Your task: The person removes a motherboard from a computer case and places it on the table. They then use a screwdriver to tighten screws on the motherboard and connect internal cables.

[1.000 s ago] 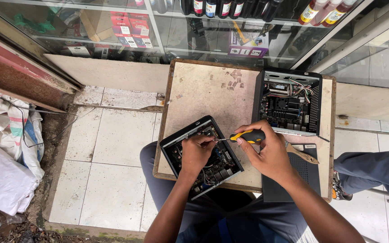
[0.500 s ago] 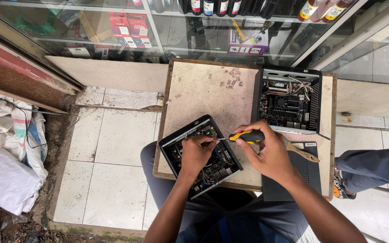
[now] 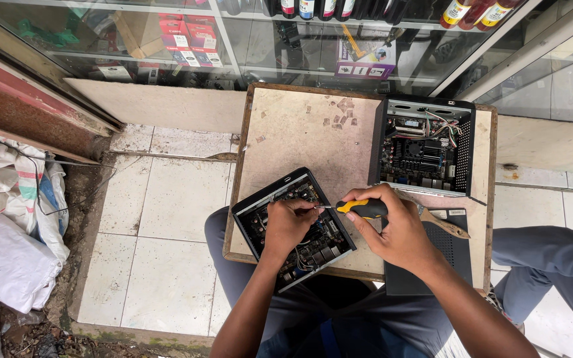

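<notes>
A small open computer case (image 3: 260, 207) with its circuit board showing lies at the near left corner of a worn wooden table (image 3: 306, 132). My left hand (image 3: 288, 225) rests on the board inside it, fingers curled by the screwdriver tip. My right hand (image 3: 396, 229) grips a yellow and black screwdriver (image 3: 359, 208), held level with its tip pointing left into the case. A second open case (image 3: 424, 149) with a fan and coloured wires stands at the table's far right.
A black lid panel (image 3: 449, 255) and a wooden-handled brush (image 3: 442, 224) lie under my right hand. Another person's trouser leg (image 3: 552, 258) is at the right. White sacks (image 3: 8, 219) lie on the left. A glass display cabinet (image 3: 266, 40) stands behind the table.
My right hand and the screwdriver have shifted slightly lower and nearer the left hand. The left hand stays on the board.
</notes>
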